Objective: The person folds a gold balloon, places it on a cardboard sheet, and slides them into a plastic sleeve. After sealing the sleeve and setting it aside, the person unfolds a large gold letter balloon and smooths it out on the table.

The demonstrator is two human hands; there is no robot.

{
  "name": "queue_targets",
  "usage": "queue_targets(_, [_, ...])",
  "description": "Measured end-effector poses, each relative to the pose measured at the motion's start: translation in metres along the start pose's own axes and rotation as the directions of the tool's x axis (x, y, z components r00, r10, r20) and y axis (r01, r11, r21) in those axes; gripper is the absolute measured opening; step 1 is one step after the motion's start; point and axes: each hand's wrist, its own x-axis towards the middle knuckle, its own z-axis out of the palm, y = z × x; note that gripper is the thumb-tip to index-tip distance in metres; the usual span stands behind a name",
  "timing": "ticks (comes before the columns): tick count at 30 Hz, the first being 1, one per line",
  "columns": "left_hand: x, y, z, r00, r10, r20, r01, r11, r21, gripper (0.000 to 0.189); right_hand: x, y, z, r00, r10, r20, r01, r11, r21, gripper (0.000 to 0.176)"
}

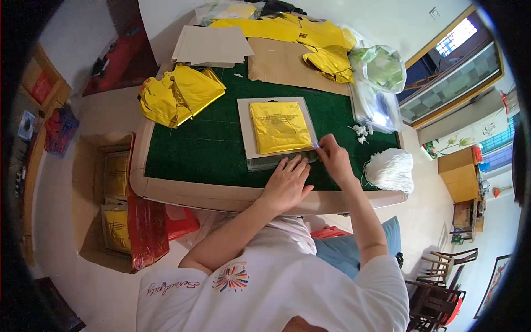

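A flat yellow foil packet (pixel 281 131) with dark print lies on a light grey card backing inside a clear plastic bag (pixel 263 165), on the green table mat. My left hand (pixel 287 181) rests with fingers spread over the bag's near flap, just below the packet. At the bag's lower right corner, my right hand (pixel 334 157) is closed in a pinch on a thin, shiny, pale strip along the bag's edge. Its fingertips partly hide the strip.
Folded yellow foil packets (pixel 182 94) lie at the left, near a stack of grey cards (pixel 210 44). More yellow foil (pixel 276 29) and brown cardboard (pixel 293 65) are behind. White string (pixel 390 169) sits at the right edge. A carton (pixel 91 210) holding packed packets stands on the left floor.
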Motion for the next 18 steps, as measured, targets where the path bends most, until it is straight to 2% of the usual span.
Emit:
queue_targets(1, [0.000, 0.000, 0.001, 1.000, 0.000, -0.003, 0.000, 1.000, 0.003, 0.050, 0.006, -0.001, 0.002, 1.000, -0.010, 0.000, 0.010, 0.995, -0.098, 0.020])
queue_targets(5, [-0.001, -0.001, 0.004, 1.000, -0.003, -0.030, 0.003, 1.000, 0.006, 0.051, 0.005, -0.012, -0.007, 1.000, 0.002, -0.031, -0.003, 0.999, -0.037, 0.018])
queue_targets(6, [-0.001, -0.001, 0.005, 0.999, -0.002, -0.033, 0.002, 1.000, 0.000, 0.051, 0.002, -0.003, -0.006, 0.992, 0.098, -0.081, -0.073, 0.961, 0.267, 0.016])
queue_targets(7, [-0.001, -0.001, 0.005, 0.999, -0.009, -0.032, 0.009, 1.000, -0.002, 0.051, -0.003, 0.004, -0.005, 0.974, 0.207, -0.096, -0.121, 0.826, 0.551, 0.014])
queue_targets(8, [-0.001, -0.001, 0.005, 0.999, -0.011, -0.031, 0.011, 1.000, -0.005, 0.051, -0.010, -0.009, -0.012, 0.944, 0.327, 0.034, -0.226, 0.569, 0.790, 0.010])
queue_targets(9, [-0.001, 0.000, 0.003, 1.000, -0.008, -0.030, 0.008, 1.000, 0.001, 0.051, -0.012, -0.007, -0.011, 0.942, 0.333, 0.035, -0.230, 0.567, 0.791, 0.010])
queue_targets(11, [-0.001, 0.001, 0.001, 1.000, 0.001, -0.019, -0.001, 1.000, 0.005, 0.050, -0.017, -0.004, -0.009, 0.940, 0.330, 0.083, -0.193, 0.318, 0.928, 0.010])
queue_targets(18, [-0.001, 0.002, -0.001, 1.000, -0.003, -0.015, 0.003, 1.000, 0.023, 0.050, -0.007, -0.006, 0.009, 0.909, 0.407, 0.088, -0.199, 0.239, 0.951, 0.012])
